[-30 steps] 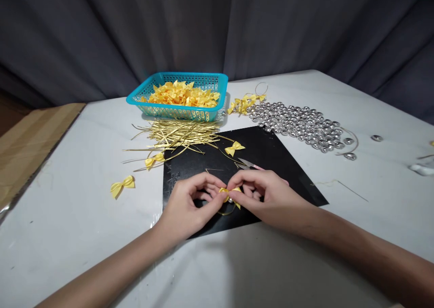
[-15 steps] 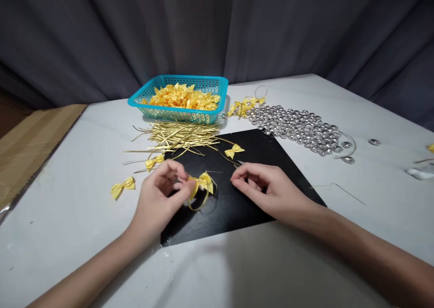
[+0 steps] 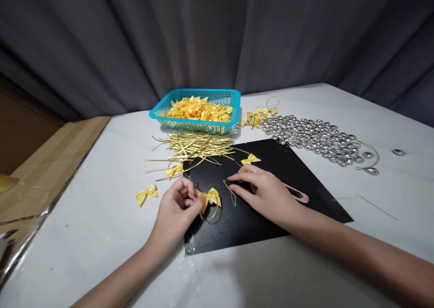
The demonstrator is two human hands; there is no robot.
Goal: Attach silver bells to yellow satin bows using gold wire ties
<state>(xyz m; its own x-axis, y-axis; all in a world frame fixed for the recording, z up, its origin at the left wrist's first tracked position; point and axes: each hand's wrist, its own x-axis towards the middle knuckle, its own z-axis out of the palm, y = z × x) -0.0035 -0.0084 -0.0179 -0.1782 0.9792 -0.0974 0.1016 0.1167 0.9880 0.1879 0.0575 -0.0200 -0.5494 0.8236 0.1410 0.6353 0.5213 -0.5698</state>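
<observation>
My left hand pinches a yellow ribbon bow above the left part of a black mat. A small silver bead sits at the bow's middle, and a loop of gold cord hangs below it. To the right, my right hand is over the mat with thumb and index finger slightly apart, beside a thin bent piece of gold cord. A pink-handled tool lies on the mat, partly hidden behind my right hand.
Behind the mat, a blue basket holds many yellow bows, with gold cords in front. Silver beads spread at the right. Loose bows lie left and beyond the mat. A threaded needle rests at the right.
My right hand has opened slightly, and the bent cord now shows at its fingertips. The pink-handled tool has come into view on the mat. The whole view has shifted, while my left hand keeps the bow.
</observation>
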